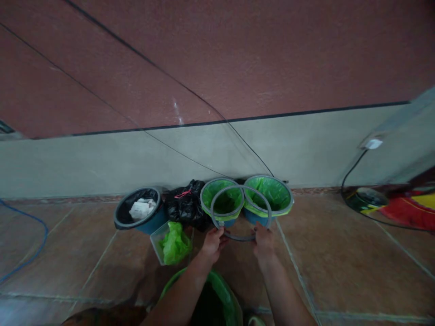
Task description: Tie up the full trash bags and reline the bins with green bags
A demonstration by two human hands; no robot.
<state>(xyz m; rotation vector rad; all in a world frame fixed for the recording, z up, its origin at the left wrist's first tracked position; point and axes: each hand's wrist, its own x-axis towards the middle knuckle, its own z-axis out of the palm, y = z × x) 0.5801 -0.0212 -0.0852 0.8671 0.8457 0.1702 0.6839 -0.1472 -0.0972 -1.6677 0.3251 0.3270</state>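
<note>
Both hands hold one grey ring [240,211] by its near edge. The left hand [212,243] is closed on the ring's near left side, and the right hand [263,240] is closed on its near right side. The ring is held up in front of two blue bins with green bags, the left green bin [221,199] and the right green bin [269,194]. Both stand side by side against the wall [102,154].

A black bag [186,203] sits just left of them, then a dark bin [137,210] with paper in it. A clear tub [159,244] with a green bag [175,244] sits near the left hand. Another green-lined bin [220,294] is right under the arms. The tiled floor [340,262] to the right is wide and bare.
</note>
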